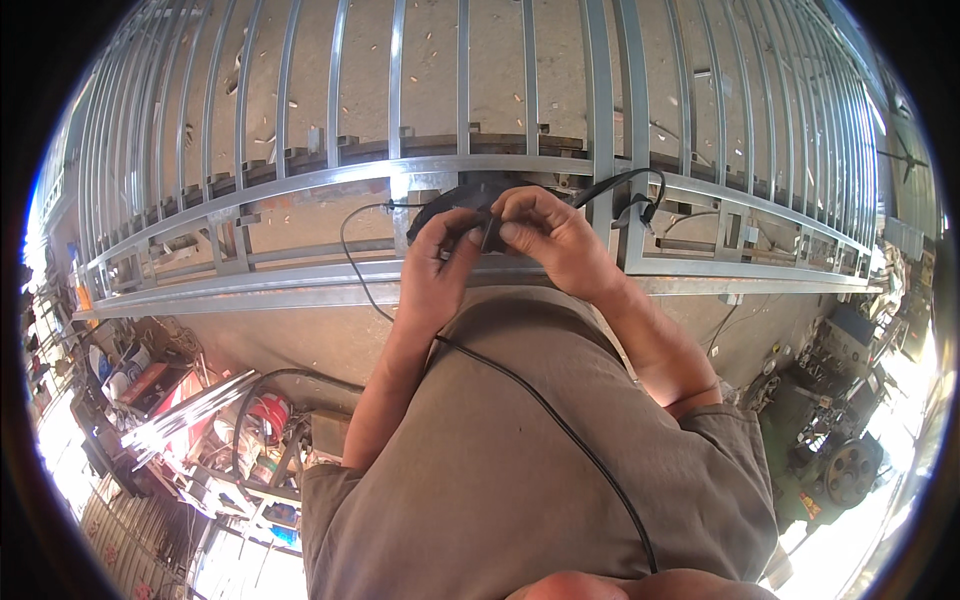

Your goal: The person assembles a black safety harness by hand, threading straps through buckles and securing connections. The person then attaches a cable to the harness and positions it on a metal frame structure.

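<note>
Hands pinched, dark pc (thin) btwn

No text, label, brand, number or sign can be read. A small yellow-and-red patch, possibly a label, sits near the lower edge of the dull-green metal machine, beside a dark round wheel with openings; it is too small to make out. Reddish marks on the grey ribbed sheet are too blurred to tell whether they are characters.
</note>
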A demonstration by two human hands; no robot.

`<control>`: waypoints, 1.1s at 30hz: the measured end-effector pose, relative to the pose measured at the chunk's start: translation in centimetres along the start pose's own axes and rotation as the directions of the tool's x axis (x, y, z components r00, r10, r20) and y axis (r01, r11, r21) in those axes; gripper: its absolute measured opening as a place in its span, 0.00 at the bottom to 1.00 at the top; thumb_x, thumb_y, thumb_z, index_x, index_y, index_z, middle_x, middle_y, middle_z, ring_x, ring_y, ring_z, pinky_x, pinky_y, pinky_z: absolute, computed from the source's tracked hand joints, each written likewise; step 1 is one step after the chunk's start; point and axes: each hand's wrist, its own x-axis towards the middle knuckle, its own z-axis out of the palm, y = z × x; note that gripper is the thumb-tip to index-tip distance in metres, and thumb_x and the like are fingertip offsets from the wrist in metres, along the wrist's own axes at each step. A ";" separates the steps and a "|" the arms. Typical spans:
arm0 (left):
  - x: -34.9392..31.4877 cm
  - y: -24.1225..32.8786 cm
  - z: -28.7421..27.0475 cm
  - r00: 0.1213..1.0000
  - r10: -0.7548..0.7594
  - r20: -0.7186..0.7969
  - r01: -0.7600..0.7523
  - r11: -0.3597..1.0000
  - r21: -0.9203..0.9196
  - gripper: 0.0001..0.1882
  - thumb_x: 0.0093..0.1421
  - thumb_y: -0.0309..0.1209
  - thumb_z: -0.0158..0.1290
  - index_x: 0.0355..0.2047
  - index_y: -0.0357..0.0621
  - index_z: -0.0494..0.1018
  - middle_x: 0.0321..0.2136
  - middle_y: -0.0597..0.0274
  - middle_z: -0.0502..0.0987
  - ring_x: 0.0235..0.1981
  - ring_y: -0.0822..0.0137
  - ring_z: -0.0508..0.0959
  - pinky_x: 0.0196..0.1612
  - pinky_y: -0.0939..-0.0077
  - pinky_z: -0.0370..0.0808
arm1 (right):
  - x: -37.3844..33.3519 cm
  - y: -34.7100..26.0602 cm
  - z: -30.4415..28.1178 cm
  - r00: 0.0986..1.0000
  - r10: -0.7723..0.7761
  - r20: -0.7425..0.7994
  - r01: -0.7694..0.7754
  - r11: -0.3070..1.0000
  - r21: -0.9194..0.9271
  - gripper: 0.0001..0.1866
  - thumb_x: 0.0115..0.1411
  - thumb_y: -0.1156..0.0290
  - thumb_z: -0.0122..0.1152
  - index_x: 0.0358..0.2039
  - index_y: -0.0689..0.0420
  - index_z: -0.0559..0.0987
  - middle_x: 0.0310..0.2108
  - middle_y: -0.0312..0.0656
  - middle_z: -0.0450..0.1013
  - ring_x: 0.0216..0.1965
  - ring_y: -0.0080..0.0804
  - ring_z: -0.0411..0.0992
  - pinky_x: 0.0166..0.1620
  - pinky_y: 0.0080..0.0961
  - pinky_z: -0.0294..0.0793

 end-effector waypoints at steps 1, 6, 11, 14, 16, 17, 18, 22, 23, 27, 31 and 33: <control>-0.1 0.3 -0.2 1.000 -0.018 -0.005 0.018 0.999 0.031 0.11 0.69 0.29 0.57 0.48 0.34 0.77 0.37 0.62 0.82 0.38 0.73 0.79 0.43 0.76 0.76 | -0.1 0.0 0.3 0.999 -0.031 -0.013 0.030 0.999 -0.033 0.08 0.70 0.77 0.61 0.48 0.59 0.75 0.46 0.35 0.73 0.43 0.20 0.74 0.48 0.22 0.77; -0.6 1.2 -0.2 0.998 -0.036 -0.060 0.038 0.998 0.042 0.09 0.69 0.29 0.58 0.42 0.34 0.79 0.30 0.67 0.80 0.34 0.78 0.75 0.37 0.81 0.73 | -1.0 -0.8 1.1 0.997 -0.072 -0.017 0.068 0.980 -0.188 0.14 0.68 0.79 0.62 0.53 0.61 0.76 0.48 0.38 0.76 0.48 0.23 0.77 0.54 0.25 0.79; -0.2 0.7 -1.7 0.977 -0.196 0.087 0.212 0.942 -0.259 0.10 0.70 0.32 0.57 0.40 0.36 0.80 0.27 0.70 0.77 0.30 0.82 0.71 0.32 0.84 0.67 | -0.9 -1.0 1.2 0.994 -0.110 -0.018 0.099 0.943 -0.318 0.16 0.65 0.82 0.63 0.53 0.61 0.77 0.46 0.36 0.77 0.47 0.21 0.77 0.51 0.24 0.80; 0.7 0.5 -2.9 0.956 -0.279 0.086 0.292 0.919 -0.266 0.12 0.71 0.33 0.55 0.38 0.36 0.81 0.26 0.72 0.76 0.27 0.82 0.70 0.29 0.83 0.65 | -0.6 -0.7 1.2 0.991 -0.126 -0.041 0.105 0.935 -0.338 0.14 0.64 0.82 0.65 0.50 0.61 0.77 0.43 0.34 0.76 0.43 0.18 0.75 0.47 0.21 0.78; 1.2 0.5 -3.1 0.964 -0.263 0.045 0.267 0.944 -0.192 0.12 0.71 0.33 0.55 0.38 0.36 0.81 0.26 0.72 0.77 0.26 0.80 0.71 0.29 0.82 0.66 | -0.3 -0.5 1.2 0.991 -0.114 -0.075 0.085 0.947 -0.311 0.13 0.62 0.81 0.66 0.47 0.61 0.78 0.41 0.35 0.75 0.40 0.18 0.75 0.44 0.20 0.78; 1.2 0.5 -3.0 0.973 -0.228 0.025 0.229 0.965 -0.124 0.12 0.71 0.33 0.55 0.38 0.36 0.81 0.26 0.71 0.77 0.26 0.80 0.72 0.30 0.82 0.67 | -0.2 -0.4 1.3 0.990 -0.099 -0.097 0.067 0.954 -0.291 0.13 0.61 0.81 0.68 0.46 0.61 0.79 0.40 0.36 0.74 0.38 0.18 0.75 0.43 0.20 0.78; 1.3 0.6 -3.0 0.985 -0.173 0.014 0.174 0.982 -0.067 0.12 0.71 0.33 0.56 0.38 0.36 0.81 0.26 0.71 0.77 0.27 0.79 0.72 0.31 0.82 0.68 | -0.1 -0.3 1.4 0.990 -0.082 -0.119 0.048 0.962 -0.270 0.12 0.60 0.80 0.69 0.44 0.62 0.80 0.39 0.37 0.74 0.37 0.19 0.75 0.43 0.20 0.78; 1.4 0.9 -2.8 1.000 0.010 -0.002 -0.009 0.976 0.216 0.11 0.64 0.30 0.62 0.44 0.37 0.81 0.30 0.60 0.80 0.32 0.68 0.78 0.36 0.74 0.74 | 0.0 -0.2 1.7 0.988 -0.054 -0.146 0.026 0.982 -0.186 0.12 0.61 0.80 0.68 0.45 0.62 0.80 0.41 0.37 0.74 0.38 0.19 0.75 0.44 0.20 0.78; 1.5 0.9 -2.7 0.996 0.086 0.006 -0.085 0.974 0.210 0.12 0.62 0.28 0.63 0.45 0.38 0.81 0.34 0.57 0.81 0.35 0.65 0.80 0.38 0.71 0.75 | 0.0 -0.2 1.7 0.989 -0.043 -0.141 0.018 0.984 -0.176 0.12 0.61 0.80 0.68 0.45 0.62 0.80 0.41 0.37 0.74 0.39 0.19 0.75 0.44 0.20 0.79; 1.4 1.4 -2.6 0.965 0.257 0.048 -0.260 0.915 0.309 0.16 0.56 0.26 0.66 0.45 0.41 0.81 0.48 0.51 0.81 0.48 0.54 0.80 0.47 0.62 0.76 | 0.1 -0.5 1.8 0.990 -0.070 -0.124 0.045 0.981 -0.190 0.14 0.61 0.80 0.68 0.48 0.62 0.80 0.42 0.38 0.75 0.40 0.20 0.77 0.45 0.21 0.79; 0.5 2.3 -2.3 0.917 0.398 0.035 -0.314 0.662 0.681 0.15 0.54 0.26 0.67 0.43 0.43 0.81 0.48 0.54 0.80 0.50 0.54 0.79 0.52 0.60 0.75 | 0.3 -0.6 2.3 0.983 -0.113 -0.142 0.072 0.962 -0.262 0.16 0.62 0.81 0.67 0.50 0.61 0.79 0.44 0.39 0.75 0.43 0.22 0.78 0.47 0.22 0.80; 0.3 2.6 -2.3 0.926 0.371 0.076 -0.307 0.619 0.723 0.13 0.56 0.26 0.67 0.42 0.43 0.81 0.46 0.56 0.81 0.48 0.56 0.80 0.50 0.61 0.76 | 0.3 -0.6 2.6 0.982 -0.109 -0.152 0.051 0.937 -0.345 0.17 0.63 0.83 0.66 0.52 0.61 0.77 0.46 0.38 0.75 0.45 0.21 0.77 0.49 0.21 0.80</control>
